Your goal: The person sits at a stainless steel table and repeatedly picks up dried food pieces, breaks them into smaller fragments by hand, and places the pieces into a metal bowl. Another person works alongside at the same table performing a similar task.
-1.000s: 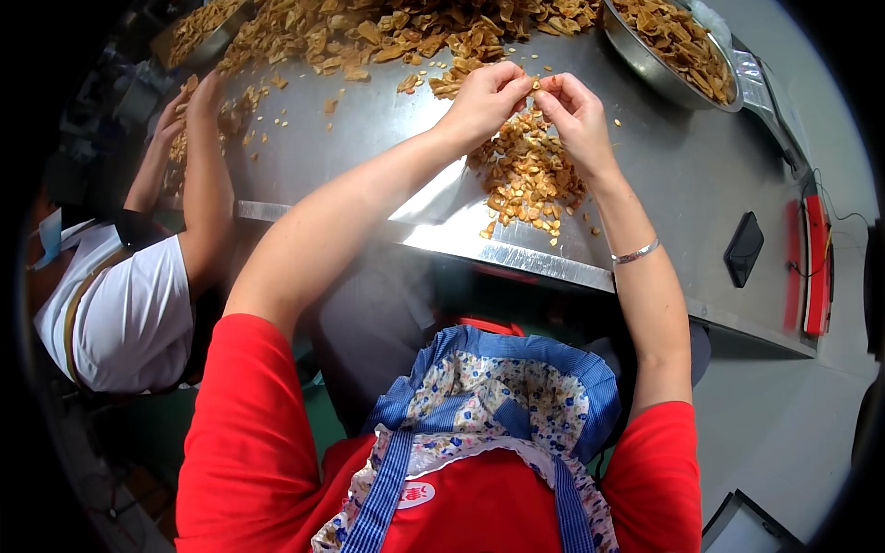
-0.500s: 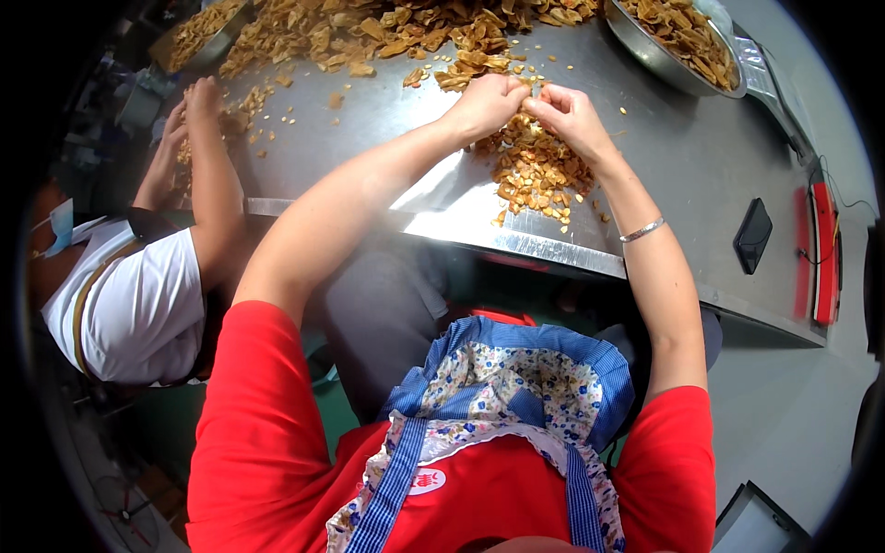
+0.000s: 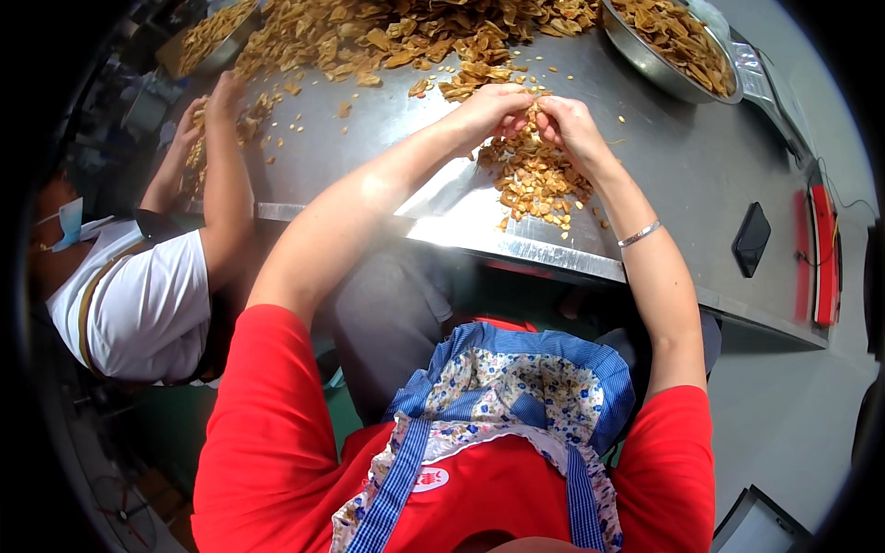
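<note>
My left hand (image 3: 498,111) and my right hand (image 3: 570,124) meet over the metal table, fingertips pinched together. Between them is a small yellow-brown dried piece (image 3: 533,112), mostly covered by the fingers. Right below lies a small heap of broken dried pieces mixed with pale seeds (image 3: 539,189), reaching toward the table's near edge. Just beyond my hands a cluster of larger dried, wrinkled brown pieces (image 3: 475,78) joins the big pile (image 3: 369,37) at the back.
A metal bowl (image 3: 659,76) of dried pieces stands far right, another bowl (image 3: 226,46) far left. On the right lie a black phone (image 3: 752,240) and a red device (image 3: 823,253). At left, a masked co-worker's hands (image 3: 212,111) work over scattered pieces. Loose seeds dot the tabletop.
My hands have come down slightly, and the right fingers are curled in closer. The co-worker's hands have shifted to the right and are farther apart.
</note>
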The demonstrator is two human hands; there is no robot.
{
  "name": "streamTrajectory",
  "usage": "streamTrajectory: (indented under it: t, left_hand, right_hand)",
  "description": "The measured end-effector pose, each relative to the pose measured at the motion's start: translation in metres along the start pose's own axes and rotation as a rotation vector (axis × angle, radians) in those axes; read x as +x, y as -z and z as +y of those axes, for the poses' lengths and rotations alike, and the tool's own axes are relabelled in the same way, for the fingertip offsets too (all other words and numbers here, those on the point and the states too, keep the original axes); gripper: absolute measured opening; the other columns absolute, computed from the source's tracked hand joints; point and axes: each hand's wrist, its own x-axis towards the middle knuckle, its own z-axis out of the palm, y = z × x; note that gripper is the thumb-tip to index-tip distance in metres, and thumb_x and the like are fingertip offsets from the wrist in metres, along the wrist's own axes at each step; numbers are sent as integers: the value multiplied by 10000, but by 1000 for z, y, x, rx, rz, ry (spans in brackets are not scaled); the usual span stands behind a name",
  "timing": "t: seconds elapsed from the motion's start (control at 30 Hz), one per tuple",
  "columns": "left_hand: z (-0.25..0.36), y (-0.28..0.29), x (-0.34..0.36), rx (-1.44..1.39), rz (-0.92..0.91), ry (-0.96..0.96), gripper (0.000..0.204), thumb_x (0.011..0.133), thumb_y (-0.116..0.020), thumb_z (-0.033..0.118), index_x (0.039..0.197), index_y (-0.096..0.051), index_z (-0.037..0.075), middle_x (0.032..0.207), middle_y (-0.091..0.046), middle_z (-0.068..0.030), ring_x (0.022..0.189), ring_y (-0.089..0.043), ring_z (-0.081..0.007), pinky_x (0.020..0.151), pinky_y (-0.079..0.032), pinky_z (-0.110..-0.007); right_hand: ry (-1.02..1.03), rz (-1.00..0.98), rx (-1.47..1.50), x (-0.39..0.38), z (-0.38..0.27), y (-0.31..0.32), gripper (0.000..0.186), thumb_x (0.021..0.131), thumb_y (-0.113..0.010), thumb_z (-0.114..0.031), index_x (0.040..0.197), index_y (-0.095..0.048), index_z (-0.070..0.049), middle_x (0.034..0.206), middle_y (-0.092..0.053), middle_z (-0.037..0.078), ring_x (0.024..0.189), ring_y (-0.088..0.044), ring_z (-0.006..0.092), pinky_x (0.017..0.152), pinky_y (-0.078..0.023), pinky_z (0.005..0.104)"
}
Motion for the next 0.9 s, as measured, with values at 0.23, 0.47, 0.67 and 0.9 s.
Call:
streamTrajectory:
  t: [0.23, 0.47, 0.67, 0.9]
  left_hand:
    - [13, -6, 0, -100, 106, 7, 137, 801, -456, 118, 705, -470, 22, 790, -584, -106, 665, -578, -155, 675, -476, -270]
    - [15, 59, -6, -347, 601, -77, 53, 750, -486, 3, 726, -470, -41, 921, -534, -199, 724, -580, -196, 649, -520, -248]
    - [-4, 55, 3, -153, 473, 187, 187, 815, -410, -36, 1001, -403, -41, 870, -508, -147, 745, -546, -165, 649, -493, -242]
    - [-5, 43, 2, -209, 475, 294, 133, 784, -587, 146, 850, -515, 56, 754, -485, -37, 640, -467, -112, 556, -392, -246]
  right_hand:
    - [49, 53, -51, 1, -14, 5, 266, 837, -473, -229, 632, -549, -78, 539, -491, -41, 461, -399, 21, 420, -300, 157]
    - [152, 77, -447, 2, -27, 39, 184, 787, -550, -189, 703, -603, -34, 574, -547, 2, 505, -453, 51, 470, -359, 196]
    - [1, -103, -1256, -4, -22, 32, 157, 714, -593, -148, 829, -619, -44, 794, -614, 107, 741, -578, 242, 683, -453, 340]
    - [172, 124, -1338, 30, -20, 0, 230, 732, -561, -71, 958, -604, -71, 985, -547, 140, 960, -533, 256, 848, -432, 368]
